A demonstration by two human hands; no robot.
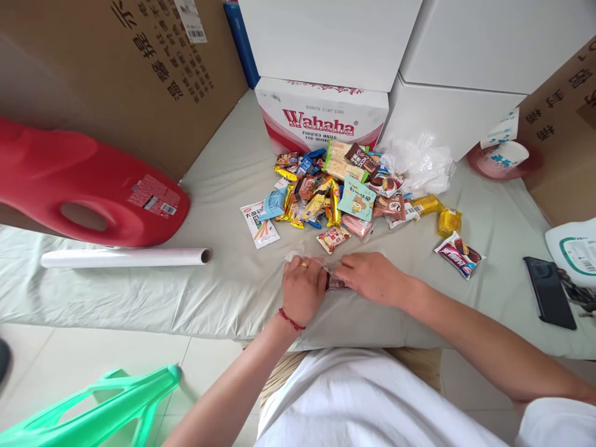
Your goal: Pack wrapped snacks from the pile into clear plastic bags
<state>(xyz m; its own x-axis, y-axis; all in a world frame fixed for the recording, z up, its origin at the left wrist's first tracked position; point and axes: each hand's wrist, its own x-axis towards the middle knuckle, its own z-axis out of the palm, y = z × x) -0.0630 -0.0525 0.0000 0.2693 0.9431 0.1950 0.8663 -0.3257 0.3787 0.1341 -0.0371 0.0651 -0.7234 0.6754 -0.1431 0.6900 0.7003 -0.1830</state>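
Note:
My left hand (302,288), with a ring and a red cord bracelet, is closed with bent fingers on a thin sheet of clear plastic (321,259). Opposite it, my right hand (375,278) grips the same plastic, fingers together. Between the two hands a dark brown packet (336,283) shows in part, lying in or under the plastic; I cannot tell which. Just beyond my fingers is a small red and cream snack packet (333,238). Behind it spreads a heap of wrapped snacks (321,192), with a pale green packet (356,197) on top.
Crumpled clear bags (419,164) lie beside the Wahaha carton (323,118). To the left are a white roll (125,257) and a red jug (93,186). Rightward are a purple-white snack (460,254), a phone (549,292) and paper cups (505,154). A green stool (97,410) stands below.

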